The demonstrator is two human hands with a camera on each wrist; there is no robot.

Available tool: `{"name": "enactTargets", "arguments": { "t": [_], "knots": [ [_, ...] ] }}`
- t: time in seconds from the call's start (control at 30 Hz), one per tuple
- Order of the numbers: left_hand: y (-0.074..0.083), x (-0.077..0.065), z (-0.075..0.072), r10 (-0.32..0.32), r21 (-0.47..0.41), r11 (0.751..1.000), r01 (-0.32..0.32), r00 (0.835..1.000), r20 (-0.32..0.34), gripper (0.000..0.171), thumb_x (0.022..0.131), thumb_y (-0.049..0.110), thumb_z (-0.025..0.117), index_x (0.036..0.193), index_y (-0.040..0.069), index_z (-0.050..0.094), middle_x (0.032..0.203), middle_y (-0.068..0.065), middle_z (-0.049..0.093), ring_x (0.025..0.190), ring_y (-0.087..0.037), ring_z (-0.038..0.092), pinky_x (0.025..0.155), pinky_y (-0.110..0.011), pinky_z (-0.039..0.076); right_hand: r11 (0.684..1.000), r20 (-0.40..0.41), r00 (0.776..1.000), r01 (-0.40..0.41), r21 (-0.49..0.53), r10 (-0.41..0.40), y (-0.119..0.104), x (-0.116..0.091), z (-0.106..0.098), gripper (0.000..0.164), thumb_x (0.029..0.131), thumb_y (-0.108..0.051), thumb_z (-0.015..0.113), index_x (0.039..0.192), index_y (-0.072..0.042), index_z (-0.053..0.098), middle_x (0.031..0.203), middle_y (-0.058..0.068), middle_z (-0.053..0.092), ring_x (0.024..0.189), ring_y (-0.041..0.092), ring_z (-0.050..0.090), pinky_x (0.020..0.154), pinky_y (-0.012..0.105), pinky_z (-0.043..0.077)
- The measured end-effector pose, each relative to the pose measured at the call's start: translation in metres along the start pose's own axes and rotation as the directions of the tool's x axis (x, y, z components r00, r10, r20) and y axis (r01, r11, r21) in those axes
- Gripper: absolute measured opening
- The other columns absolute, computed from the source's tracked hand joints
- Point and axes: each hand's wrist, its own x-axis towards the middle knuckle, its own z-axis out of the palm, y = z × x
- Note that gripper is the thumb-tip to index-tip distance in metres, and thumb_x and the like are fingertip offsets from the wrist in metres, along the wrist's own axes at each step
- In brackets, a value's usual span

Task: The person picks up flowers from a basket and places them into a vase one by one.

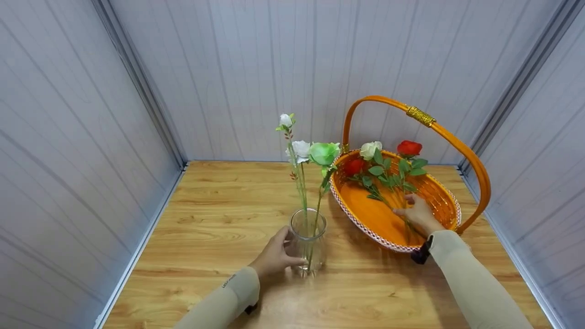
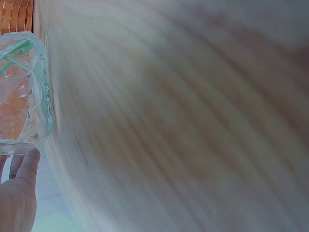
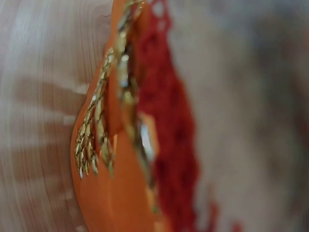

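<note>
A clear glass vase (image 1: 301, 249) stands on the table, holding a light green rose (image 1: 324, 153) and white flowers (image 1: 301, 151) on long stems. My left hand (image 1: 273, 257) holds the vase from the left side, thumb across its front; the left wrist view shows fingers against the glass. On the right, my right hand (image 1: 419, 214) reaches into an orange basket (image 1: 365, 219), thumb and finger at the stems. A red rose (image 1: 409, 147), a cream rose (image 1: 370, 150) and another red flower (image 1: 354, 166) lie inside. Whether the fingers pinch a stem is unclear.
The basket's tall arched handle (image 1: 473, 169) rises above the right forearm. Pale panel walls (image 1: 256, 82) enclose the wooden table (image 1: 219, 205) at the back and both sides. Blurred basket trim (image 3: 169, 125) fills the middle of the right wrist view.
</note>
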Motion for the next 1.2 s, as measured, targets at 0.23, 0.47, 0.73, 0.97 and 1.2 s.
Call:
{"name": "enactTargets", "arguments": {
  "t": [0.23, 0.47, 0.73, 0.97, 1.2],
  "knots": [
    [-0.001, 0.000, 0.000, -0.005, -0.020, 1.000, 0.005, 1.000, 0.004, 0.084, 0.080, 0.028, 0.099, 0.147, 0.015, 0.051, 0.140, -0.003, 0.062, 0.137, -0.027, 0.058, 0.127, -0.052, 0.046, 0.999, 0.134, 0.991, -0.016, -0.044, 0.022, 0.002, 0.002, -0.002, 0.088, 0.106, -0.023, 0.069, 0.168, 0.011, 0.017, 0.174, 0.038, 0.016, 0.161, 0.056, 0.018, 0.133, 0.069, 0.025],
    [-0.002, 0.000, 0.001, -0.006, 0.012, 1.000, 0.006, 1.000, 0.000, 0.084, 0.081, 0.030, 0.099, 0.148, 0.015, 0.051, 0.140, -0.002, 0.062, 0.136, -0.025, 0.059, 0.127, -0.050, 0.047, 0.998, 0.189, 0.982, -0.024, -0.049, 0.033, 0.002, 0.001, 0.000, 0.084, 0.108, -0.018, 0.063, 0.168, 0.012, 0.013, 0.175, 0.038, 0.011, 0.162, 0.057, 0.013, 0.134, 0.068, 0.023],
    [-0.002, 0.000, 0.001, -0.005, -0.009, 1.000, 0.005, 1.000, 0.009, 0.084, 0.082, 0.029, 0.098, 0.149, 0.016, 0.050, 0.141, -0.003, 0.062, 0.138, -0.027, 0.058, 0.127, -0.051, 0.046, 0.999, 0.059, 0.998, 0.001, 0.041, -0.004, 0.002, -0.003, 0.003, 0.070, 0.107, -0.006, 0.061, 0.166, 0.010, 0.028, 0.172, 0.036, 0.026, 0.159, 0.054, 0.026, 0.130, 0.064, 0.034],
    [-0.001, 0.000, 0.001, 0.009, -0.011, 1.000, -0.009, 1.000, 0.008, 0.085, 0.081, 0.028, 0.098, 0.149, 0.014, 0.049, 0.142, -0.005, 0.062, 0.139, -0.028, 0.058, 0.127, -0.051, 0.046, 0.996, -0.095, 0.995, 0.047, 0.080, -0.039, -0.001, -0.005, 0.002, 0.056, 0.104, 0.000, 0.060, 0.157, 0.009, 0.045, 0.161, 0.036, 0.044, 0.151, 0.052, 0.041, 0.120, 0.061, 0.046],
    [0.000, -0.001, 0.000, 0.007, 0.001, 1.000, -0.007, 1.000, 0.002, 0.084, 0.081, 0.029, 0.099, 0.147, 0.014, 0.050, 0.141, -0.005, 0.063, 0.138, -0.028, 0.059, 0.127, -0.052, 0.046, 0.977, -0.220, 0.975, 0.084, 0.195, -0.040, -0.008, -0.004, 0.000, 0.044, 0.107, 0.002, 0.056, 0.150, 0.008, 0.052, 0.145, 0.030, 0.055, 0.095, 0.026, 0.072, 0.075, 0.028, 0.062]
  ]
}}
